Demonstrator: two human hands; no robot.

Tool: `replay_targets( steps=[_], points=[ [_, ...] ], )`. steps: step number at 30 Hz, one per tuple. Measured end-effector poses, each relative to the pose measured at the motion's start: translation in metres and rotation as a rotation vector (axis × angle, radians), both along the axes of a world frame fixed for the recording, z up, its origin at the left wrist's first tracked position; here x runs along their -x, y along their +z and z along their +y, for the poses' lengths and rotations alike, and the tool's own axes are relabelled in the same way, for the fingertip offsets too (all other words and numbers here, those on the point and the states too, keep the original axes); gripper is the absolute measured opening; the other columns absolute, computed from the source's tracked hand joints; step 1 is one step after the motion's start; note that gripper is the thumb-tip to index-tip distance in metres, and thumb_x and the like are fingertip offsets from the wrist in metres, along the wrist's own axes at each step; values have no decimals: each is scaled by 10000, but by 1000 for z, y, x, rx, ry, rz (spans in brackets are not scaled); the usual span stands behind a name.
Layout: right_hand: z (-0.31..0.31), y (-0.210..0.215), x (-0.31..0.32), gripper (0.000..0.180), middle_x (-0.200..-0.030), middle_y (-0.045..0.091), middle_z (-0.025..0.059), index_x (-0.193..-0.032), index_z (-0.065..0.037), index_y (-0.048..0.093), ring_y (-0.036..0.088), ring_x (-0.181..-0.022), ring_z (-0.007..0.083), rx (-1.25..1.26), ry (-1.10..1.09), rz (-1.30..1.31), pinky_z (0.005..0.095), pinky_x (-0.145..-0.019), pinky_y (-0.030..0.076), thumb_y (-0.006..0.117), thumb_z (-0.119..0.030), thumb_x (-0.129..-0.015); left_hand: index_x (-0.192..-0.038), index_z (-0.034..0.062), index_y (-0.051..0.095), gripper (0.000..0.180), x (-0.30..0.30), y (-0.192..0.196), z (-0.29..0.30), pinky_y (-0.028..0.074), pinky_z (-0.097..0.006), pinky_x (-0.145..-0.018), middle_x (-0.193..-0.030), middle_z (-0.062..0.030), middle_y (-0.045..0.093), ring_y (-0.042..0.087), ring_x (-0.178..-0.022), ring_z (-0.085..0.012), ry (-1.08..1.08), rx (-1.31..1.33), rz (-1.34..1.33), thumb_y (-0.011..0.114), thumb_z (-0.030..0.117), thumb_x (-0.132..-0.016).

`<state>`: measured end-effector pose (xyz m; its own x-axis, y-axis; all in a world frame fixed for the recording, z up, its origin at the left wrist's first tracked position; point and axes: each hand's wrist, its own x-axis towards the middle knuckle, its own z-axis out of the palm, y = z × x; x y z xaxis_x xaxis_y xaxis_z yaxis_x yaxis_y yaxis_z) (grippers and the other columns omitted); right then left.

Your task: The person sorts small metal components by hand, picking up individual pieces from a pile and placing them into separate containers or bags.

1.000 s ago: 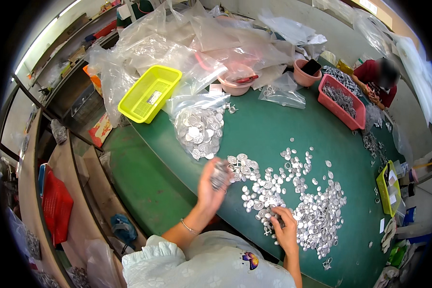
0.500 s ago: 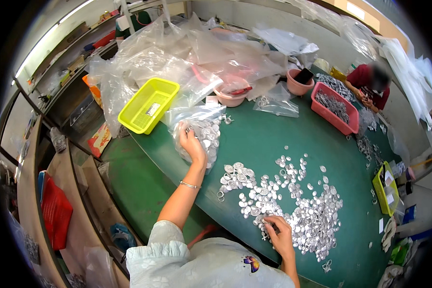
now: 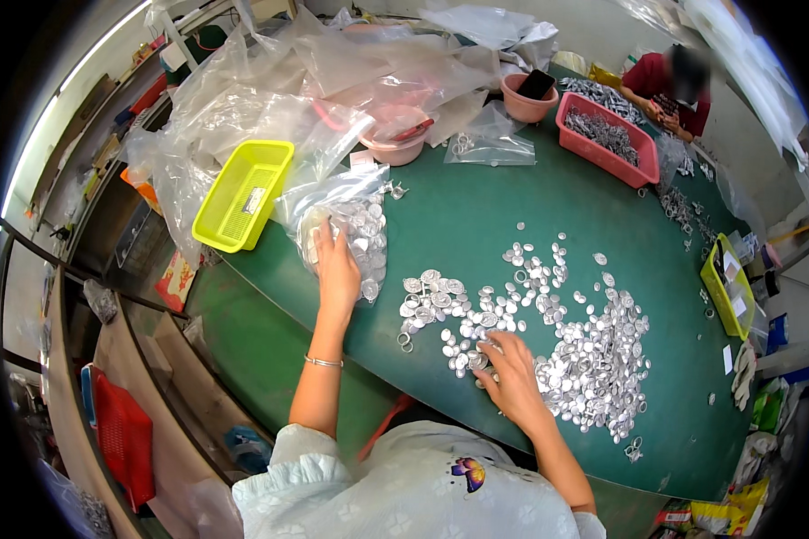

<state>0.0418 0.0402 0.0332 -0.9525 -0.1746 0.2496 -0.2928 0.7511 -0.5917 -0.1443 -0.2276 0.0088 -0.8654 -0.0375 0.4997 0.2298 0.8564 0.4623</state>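
Note:
My left hand (image 3: 336,262) lies with its fingers stretched out on a clear plastic bag (image 3: 333,190) at the table's left edge. Inside the bag are many silver oval metal pieces (image 3: 366,235). Bent over loose pieces near the table's front edge is my right hand (image 3: 511,375), its thumb apart from the fingers. Its fingertips touch or hover just above small silver pieces (image 3: 461,359); I cannot see anything gripped. To its right spreads a large heap of silver oval pieces (image 3: 593,373), and a smaller cluster of larger ovals (image 3: 433,295) lies between the hands.
A yellow-green basket (image 3: 208,216) stands left of the bag. Pink bowls (image 3: 395,151) and heaped plastic sheeting (image 3: 270,81) fill the far side. At the far right, a person (image 3: 670,90) sits by a pink tray (image 3: 571,135) of metal parts. Another yellow-green basket (image 3: 717,287) stands at right.
My left hand's fingers have straightened over the bag. The right hand has shifted up and left over the pieces, its thumb spreading from the fingers. The whole view has shifted slightly.

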Motion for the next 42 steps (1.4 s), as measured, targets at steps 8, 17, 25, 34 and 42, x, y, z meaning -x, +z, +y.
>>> replay_targets(
  steps=[8, 17, 25, 34, 42],
  points=[
    [-32, -34, 89, 427, -1174, 508, 155, -1160, 33, 510, 459, -1112, 321, -90, -33, 182, 418, -888, 376, 639, -52, -762, -1143, -14, 553, 315, -46, 16, 16, 327, -415, -1020, -1337, -216, 424, 406, -1238, -386, -49, -229, 40, 473, -57, -841],
    [-34, -39, 109, 262, -960, 534, 104, -962, -21, 621, 484, -919, 273, -82, -166, 125, 397, -791, 386, 686, -57, -711, -1087, 29, 594, 308, -138, 14, 47, 470, -305, -756, -1113, -135, 545, 553, -984, -257, -247, -579, -273, 605, -33, -785],
    [-31, -17, 91, 240, -805, 580, 78, -924, -14, 596, 536, -722, 216, 331, -242, -277, 307, -655, 427, 719, -66, -724, -1139, 1, 542, 299, -144, 15, 51, 447, -323, -827, -1127, -134, 544, 544, -954, -215, -318, -722, -457, 587, 35, -846],
    [-43, -10, 109, 203, -1029, 585, 76, -925, -35, 645, 501, -993, 272, 37, 54, 51, 366, -825, 412, 687, -74, -730, -1132, -35, 536, 263, -168, -2, 56, 459, -267, -704, -865, -77, 578, 553, -786, -143, -459, -2105, -1284, 488, 126, -929],
    [-38, -16, 96, 161, -796, 611, 70, -913, -50, 634, 569, -757, 261, 262, -14, -250, 341, -803, 402, 665, -52, -755, -1206, -45, 480, 331, -164, 13, 63, 459, -360, -915, -1128, -173, 583, 562, -1082, -252, -280, -2132, -1144, 480, 74, -898]
  ],
)
